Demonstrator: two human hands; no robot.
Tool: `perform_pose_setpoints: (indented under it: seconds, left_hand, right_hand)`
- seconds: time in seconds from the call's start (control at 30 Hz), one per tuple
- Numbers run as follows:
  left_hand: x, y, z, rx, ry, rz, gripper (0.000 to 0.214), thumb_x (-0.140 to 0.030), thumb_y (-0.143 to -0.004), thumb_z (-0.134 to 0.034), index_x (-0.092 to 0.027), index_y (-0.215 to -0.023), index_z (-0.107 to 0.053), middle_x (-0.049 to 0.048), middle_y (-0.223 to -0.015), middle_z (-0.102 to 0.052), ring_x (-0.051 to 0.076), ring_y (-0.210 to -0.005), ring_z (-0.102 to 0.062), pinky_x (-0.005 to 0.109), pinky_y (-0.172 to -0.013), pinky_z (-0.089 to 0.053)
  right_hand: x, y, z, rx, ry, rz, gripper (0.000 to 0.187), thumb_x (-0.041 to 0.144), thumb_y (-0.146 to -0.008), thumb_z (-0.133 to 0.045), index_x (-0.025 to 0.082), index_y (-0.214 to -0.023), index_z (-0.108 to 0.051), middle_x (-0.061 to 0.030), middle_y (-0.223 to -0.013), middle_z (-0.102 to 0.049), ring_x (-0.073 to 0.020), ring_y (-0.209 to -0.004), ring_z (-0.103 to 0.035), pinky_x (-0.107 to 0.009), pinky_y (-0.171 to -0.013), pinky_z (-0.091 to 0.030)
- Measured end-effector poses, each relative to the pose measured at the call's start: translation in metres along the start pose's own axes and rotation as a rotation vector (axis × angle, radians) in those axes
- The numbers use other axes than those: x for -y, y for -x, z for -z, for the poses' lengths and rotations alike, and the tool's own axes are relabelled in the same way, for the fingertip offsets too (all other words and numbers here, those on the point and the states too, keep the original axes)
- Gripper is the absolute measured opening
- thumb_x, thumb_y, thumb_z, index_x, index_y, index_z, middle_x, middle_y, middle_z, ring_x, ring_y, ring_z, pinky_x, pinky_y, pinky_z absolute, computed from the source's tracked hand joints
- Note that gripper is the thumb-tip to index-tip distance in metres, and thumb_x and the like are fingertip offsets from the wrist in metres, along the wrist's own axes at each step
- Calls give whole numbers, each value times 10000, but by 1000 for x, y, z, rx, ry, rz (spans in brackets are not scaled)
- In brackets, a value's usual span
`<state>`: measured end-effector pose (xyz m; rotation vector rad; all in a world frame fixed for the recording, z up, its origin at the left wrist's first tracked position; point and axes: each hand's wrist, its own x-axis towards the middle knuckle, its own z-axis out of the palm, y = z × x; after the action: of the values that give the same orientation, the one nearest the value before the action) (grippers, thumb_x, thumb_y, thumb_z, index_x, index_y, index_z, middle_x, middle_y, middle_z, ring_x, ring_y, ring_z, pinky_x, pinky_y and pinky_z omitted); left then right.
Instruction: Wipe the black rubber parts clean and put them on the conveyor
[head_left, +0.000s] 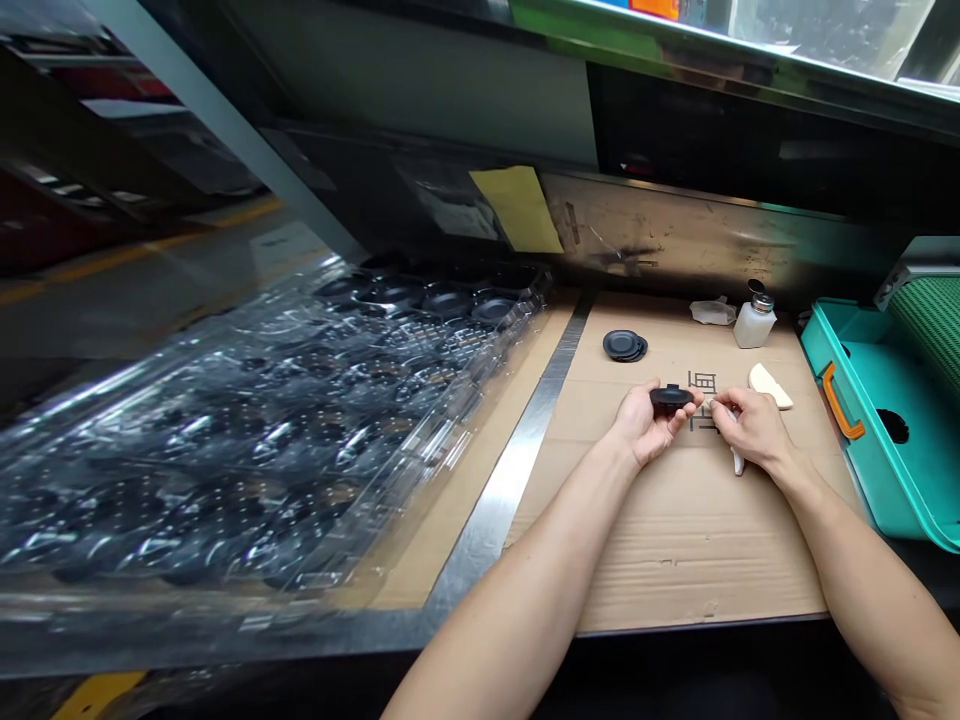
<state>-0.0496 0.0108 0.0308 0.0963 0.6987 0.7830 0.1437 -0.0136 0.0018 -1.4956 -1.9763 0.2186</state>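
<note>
A black round plastic part (671, 398) sits in the left hand (646, 422), cupped at the fingers, above the middle of a cardboard sheet (697, 545). Hands close together; right hand (754, 428) pinches a small white wipe (736, 458) up against the part's right edge. Far on the cardboard: stacked black discs (625, 345), white pump bottle (755, 322), crumpled clear plastic (712, 312). Beige foam wedge (771, 385) just right of the hands. Teal tray (862, 430) further right, clear blister trays (225, 450) holding black parts left.
</note>
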Motion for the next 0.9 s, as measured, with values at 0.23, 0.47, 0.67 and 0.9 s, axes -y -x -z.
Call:
perform_pose_setpoints:
  seconds: [0.23, 0.47, 0.67, 0.9]
  left_hand:
    - [4, -3, 0, 26, 10, -80, 517, -404, -1075, -244, -16, -1075, -586, 184, -805, -701, 162, -569, -687, 187, -471, -566]
    - [4, -6, 1, -8, 114, -161, 430, -329, -1082, -251, -49, -1023, -573, 209, -931, -703, 195, -756, -757, 176, -556, -590]
    - [5, -9, 4, 21, 76, -185, 472, -391, -1079, -268, -54, -1038, -596, 218, -1006, -713, 210, -789, -755, 204, -573, -590]
    - [12, -15, 6, 85, -9, -338, 319, -391, -1043, -423, -142, -1075, -621, 176, -1132, -712, 261, -934, -736, 300, -654, -583]
  right_hand:
    - [-3, 0, 0, -24, -2, -30, 167, 303, -879, -585, 226, -820, -721, 1, -721, -698, -143, -610, -587, -260, -607, -400]
    - [1, 0, 3, 4, 38, -108, 296, 418, -959, -536, 249, -778, -697, 16, -594, -630, -153, -561, -561, -278, -594, -364]
    - [-7, -2, 23, -159, 462, -259, 270, 392, -926, -600, 210, -1085, -719, -159, -1139, -708, -311, -1009, -610, -406, -847, -420]
    - [-5, -5, 27, -65, 214, -183, 378, 369, -991, -514, 155, -1264, -664, -146, -1182, -711, -270, -1093, -630, -387, -969, -458]
